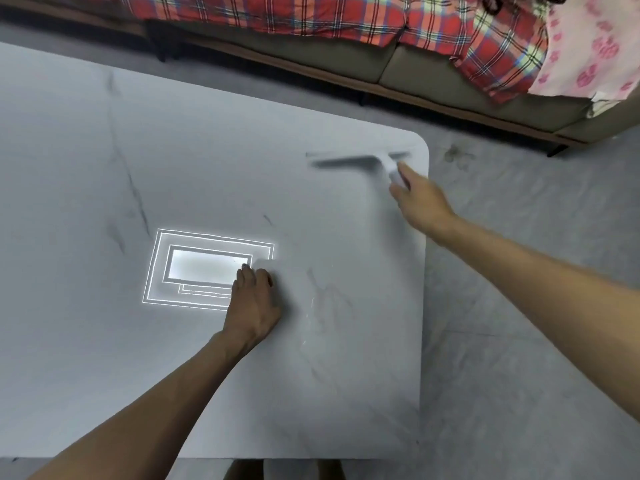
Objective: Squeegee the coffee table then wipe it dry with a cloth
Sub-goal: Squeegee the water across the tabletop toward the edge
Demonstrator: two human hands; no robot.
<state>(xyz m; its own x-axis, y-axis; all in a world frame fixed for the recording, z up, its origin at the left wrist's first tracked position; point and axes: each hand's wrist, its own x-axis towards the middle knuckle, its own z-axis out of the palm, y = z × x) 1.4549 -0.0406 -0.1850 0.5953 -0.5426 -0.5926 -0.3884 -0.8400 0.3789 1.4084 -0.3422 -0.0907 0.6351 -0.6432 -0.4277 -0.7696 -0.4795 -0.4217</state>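
Two hands are out over the coffee table [207, 161], but only the right hand [420, 199] is doing real work tbh. It's stretched to the far right corner with its fingers wrapped round the handle of the squeegee [356, 162], which looks pretty blurry. The blade lies across, left to right, roughly parallel to the far edge. The handle points back toward the person, so nearly the whole tabletop sits on the near side of the blade. My guess is the next stroke has to be a straight pull toward the body, keeping the blade square so it doesn't slip off the rounded corner. The left hand [254, 299] is way closer in, planted on the top with fingers curled, right by the ceiling light reflection [194, 268]. There's a pale smudge at its fingertips and I honestly can't tell if it's holding anything. Plaid blanket [311, 15] on the sofa behind
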